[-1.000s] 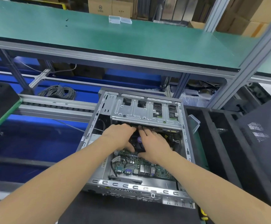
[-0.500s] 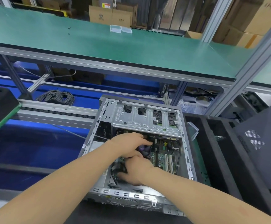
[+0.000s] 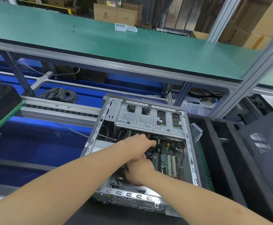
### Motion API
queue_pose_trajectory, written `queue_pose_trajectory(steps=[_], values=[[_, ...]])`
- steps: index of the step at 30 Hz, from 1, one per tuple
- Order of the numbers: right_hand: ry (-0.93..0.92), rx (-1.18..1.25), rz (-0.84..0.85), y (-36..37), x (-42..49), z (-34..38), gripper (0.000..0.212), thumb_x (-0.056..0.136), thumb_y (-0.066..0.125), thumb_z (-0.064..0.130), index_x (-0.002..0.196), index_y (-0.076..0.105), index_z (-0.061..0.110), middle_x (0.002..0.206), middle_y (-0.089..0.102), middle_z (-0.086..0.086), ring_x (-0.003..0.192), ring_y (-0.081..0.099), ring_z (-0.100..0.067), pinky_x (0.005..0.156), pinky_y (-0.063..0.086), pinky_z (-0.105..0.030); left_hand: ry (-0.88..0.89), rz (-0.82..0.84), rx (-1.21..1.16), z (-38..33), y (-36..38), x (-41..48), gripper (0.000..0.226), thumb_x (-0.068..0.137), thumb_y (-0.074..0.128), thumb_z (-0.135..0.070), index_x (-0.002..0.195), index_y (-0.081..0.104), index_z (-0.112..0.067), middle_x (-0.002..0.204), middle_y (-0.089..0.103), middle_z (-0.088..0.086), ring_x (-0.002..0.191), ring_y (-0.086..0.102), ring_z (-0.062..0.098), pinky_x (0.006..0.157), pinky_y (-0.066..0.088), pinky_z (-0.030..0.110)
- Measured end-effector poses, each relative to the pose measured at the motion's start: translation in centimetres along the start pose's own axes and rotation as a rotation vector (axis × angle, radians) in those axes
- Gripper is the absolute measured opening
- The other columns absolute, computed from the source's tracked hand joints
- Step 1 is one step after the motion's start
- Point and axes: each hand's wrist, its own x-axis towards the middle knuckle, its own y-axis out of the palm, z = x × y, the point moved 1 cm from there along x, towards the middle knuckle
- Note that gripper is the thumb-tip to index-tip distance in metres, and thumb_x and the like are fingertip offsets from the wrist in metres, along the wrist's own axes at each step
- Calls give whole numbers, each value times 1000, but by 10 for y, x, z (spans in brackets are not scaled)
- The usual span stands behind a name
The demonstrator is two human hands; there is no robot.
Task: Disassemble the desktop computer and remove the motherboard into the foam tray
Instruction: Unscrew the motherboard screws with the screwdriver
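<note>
Head camera is looking down on two bare forearms that are reaching into an opened computer case (image 3: 129, 194). The left hand (image 3: 139, 147) is lying farther in, its fingers curling over and gripping a dark part (image 3: 149, 153) that is sitting above the board. The right hand (image 3: 138, 173) is working just near of it, the two hands touching. Its fingers are dipping into the case's near-left corner out of sight, so I cannot tell whether they are grasping anything.

The green motherboard (image 3: 165, 159) is lying flat in the bottom of the case, its bare part showing to the right of both hands, with two white slots (image 3: 171, 166) running near to far. A silver drive cage (image 3: 148, 118) is spanning the far end of the case.

Just beside the case on the right, a black foam tray (image 3: 220, 153) is standing with long compartments, and a dark perforated side panel (image 3: 262, 143) is leaning at its right. A coil of grey cable (image 3: 59, 95) is resting far left, under a green shelf (image 3: 132, 49).
</note>
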Motion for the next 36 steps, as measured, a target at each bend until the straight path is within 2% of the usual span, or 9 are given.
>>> queue_pose_trajectory(steps=[3,6,9,12,19,29,33,34,36], values=[[-10,131,13,3,-1,-6,45,106,42,37,141,52,12,139,57,-17,124,57,-39,99,53,-48,-12,-12,-43,0,-4,1,60,92,71,-9,145,46,-23,109,54,12,107,57,36,84,52,46],[-13,150,1,4,1,-8,44,106,41,38,140,52,13,138,58,-16,121,58,-38,96,54,-48,-26,-32,-80,-1,-3,1,62,91,74,-12,145,48,-25,108,52,11,106,56,33,75,41,37],[-30,149,-25,6,0,-9,42,106,40,38,136,54,11,130,62,-18,114,62,-39,91,56,-48,-51,-51,-114,-2,-1,3,63,90,75,-10,145,48,-26,101,42,6,104,56,33,74,40,36],[-39,168,-28,7,-1,-11,43,106,41,38,135,55,10,128,63,-19,113,62,-40,90,56,-47,-61,-60,-128,-1,-1,4,64,89,78,-12,144,49,-26,99,44,4,93,52,28,72,38,33],[-41,190,-37,6,-2,-8,39,106,40,33,133,56,9,127,64,-19,111,62,-40,90,56,-47,-84,-64,-134,-1,0,7,64,88,80,-17,143,50,-27,102,42,5,90,49,26,74,41,35],[-77,249,-80,6,-6,-10,40,105,40,33,132,57,9,128,63,-19,113,60,-40,91,56,-48,-78,-66,-139,1,2,9,60,87,81,-20,139,53,-27,105,52,5,90,52,26,74,41,33],[-89,270,-81,5,-11,-18,41,106,43,38,134,59,11,141,51,-22,124,54,-41,100,52,-49,-58,-67,-104,3,1,9,56,90,63,-7,141,52,-28,102,54,3,105,60,34,74,41,34],[-94,282,-80,3,-12,-18,40,106,45,40,129,62,12,139,52,-20,123,54,-39,100,52,-48,-62,-60,-93,3,1,9,57,91,60,-6,143,51,-29,106,57,5,107,60,35,75,39,34],[-98,347,-102,2,-16,-18,34,103,49,41,94,67,13,113,58,-14,105,57,-33,86,53,-41,-66,-18,-90,4,-3,5,58,96,62,-11,148,48,-31,122,61,9,115,58,34,81,42,34]])
